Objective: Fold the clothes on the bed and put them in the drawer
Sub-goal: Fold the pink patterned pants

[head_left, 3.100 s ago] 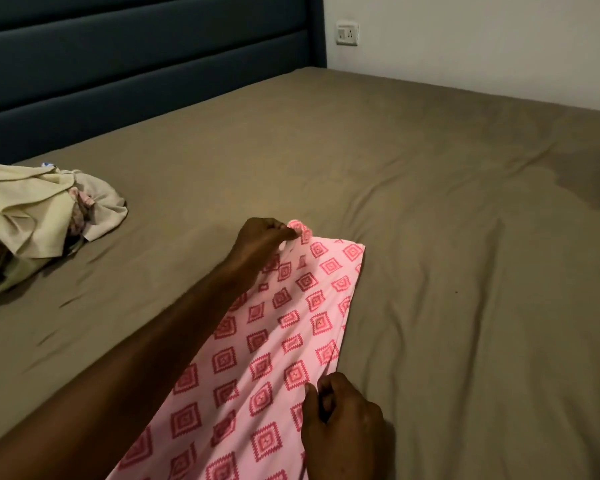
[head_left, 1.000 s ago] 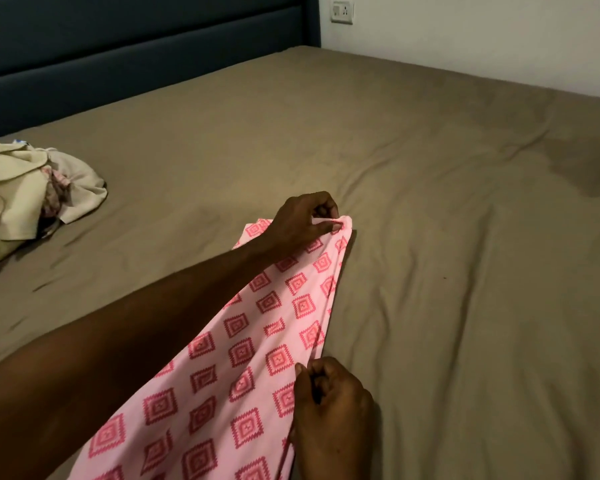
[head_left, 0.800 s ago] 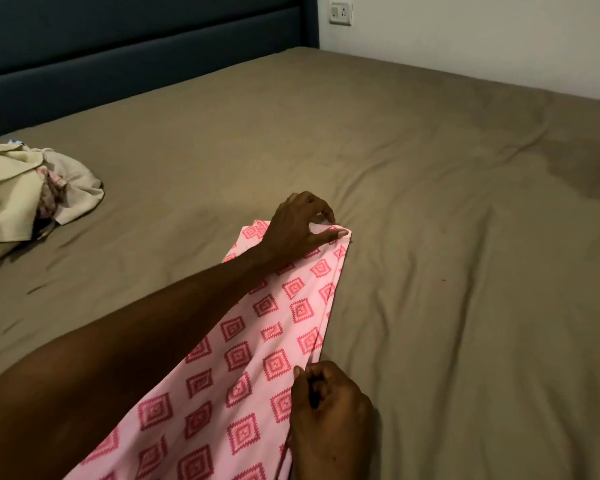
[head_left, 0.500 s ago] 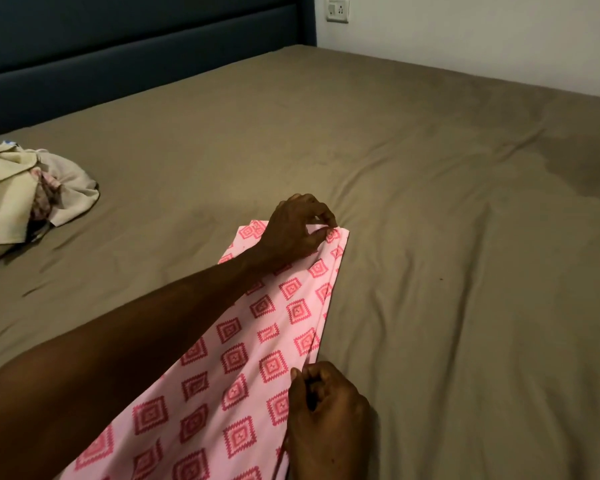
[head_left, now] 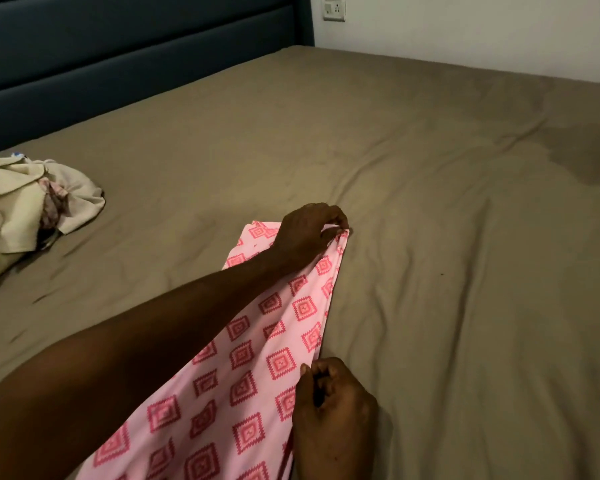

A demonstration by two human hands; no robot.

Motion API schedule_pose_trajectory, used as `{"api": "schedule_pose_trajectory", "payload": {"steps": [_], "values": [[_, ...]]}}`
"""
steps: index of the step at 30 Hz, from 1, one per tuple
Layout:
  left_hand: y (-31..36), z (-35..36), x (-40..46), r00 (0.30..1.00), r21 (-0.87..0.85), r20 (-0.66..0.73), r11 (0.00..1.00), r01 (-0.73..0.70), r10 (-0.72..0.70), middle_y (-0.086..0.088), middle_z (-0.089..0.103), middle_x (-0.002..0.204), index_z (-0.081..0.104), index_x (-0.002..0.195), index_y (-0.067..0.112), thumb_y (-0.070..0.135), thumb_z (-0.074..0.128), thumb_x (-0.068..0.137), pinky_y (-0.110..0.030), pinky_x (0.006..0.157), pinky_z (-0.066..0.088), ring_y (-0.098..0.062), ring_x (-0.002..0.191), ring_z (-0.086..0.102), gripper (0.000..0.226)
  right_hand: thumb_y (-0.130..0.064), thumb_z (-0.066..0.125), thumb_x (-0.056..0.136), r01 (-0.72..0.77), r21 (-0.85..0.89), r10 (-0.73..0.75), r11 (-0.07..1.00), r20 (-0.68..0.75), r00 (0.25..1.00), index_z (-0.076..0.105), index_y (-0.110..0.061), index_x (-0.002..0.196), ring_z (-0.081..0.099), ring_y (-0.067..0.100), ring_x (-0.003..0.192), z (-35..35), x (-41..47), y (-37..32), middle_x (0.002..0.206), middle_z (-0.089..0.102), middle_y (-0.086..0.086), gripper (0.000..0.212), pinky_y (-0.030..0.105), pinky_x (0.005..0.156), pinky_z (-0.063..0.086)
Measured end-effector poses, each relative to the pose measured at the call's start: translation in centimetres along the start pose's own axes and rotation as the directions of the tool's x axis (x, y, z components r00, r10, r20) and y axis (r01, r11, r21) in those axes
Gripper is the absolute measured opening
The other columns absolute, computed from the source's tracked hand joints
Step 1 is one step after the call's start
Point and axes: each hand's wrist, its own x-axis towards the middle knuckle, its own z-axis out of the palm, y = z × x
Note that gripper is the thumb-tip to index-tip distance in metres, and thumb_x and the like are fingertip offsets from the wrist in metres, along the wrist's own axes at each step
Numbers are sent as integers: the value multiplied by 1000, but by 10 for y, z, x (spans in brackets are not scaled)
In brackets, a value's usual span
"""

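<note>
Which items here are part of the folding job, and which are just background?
In the job:
pink patterned cloth, pinched by left hand and right hand
pile of beige clothes, unfolded
bed

Just there:
wall socket
dark headboard

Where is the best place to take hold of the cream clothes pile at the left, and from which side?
Grip the cream clothes pile by its loose flap nearest the bed's middle, reaching from the right. That edge lies free on the brown sheet; the pile's left part is out of frame.
</note>
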Motion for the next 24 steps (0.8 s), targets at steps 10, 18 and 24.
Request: {"api": "schedule_pose_trajectory", "payload": {"steps": [10,18,24], "values": [[-45,-64,-33,797,53,-368,845,533,-480,10,71,98,65,109,28,57,69,86,-37,86,51,-19,99,66,37,-36,68,84,32,50,-30,998,-36,999,61,-31,69,61,13,53,-3,4,-3,58,62,-9,18,36,53,55],[-76,-80,-69,719,-236,-105,719,653,-687,5,76,80,78,83,21,37,85,79,-30,68,53,-8,72,69,18,-32,71,90,-3,24,2,1000,52,999,65,-25,75,64,12,61,-5,3,1,68,68,-9,18,37,61,57],[-68,-82,-54,756,-459,-208,745,484,-620,7,77,76,82,87,18,24,90,77,-19,63,54,-7,70,72,14,-34,68,93,-3,10,3,1000,47,999,66,-26,80,65,10,64,-5,3,2,74,70,-10,16,37,63,59]]}}
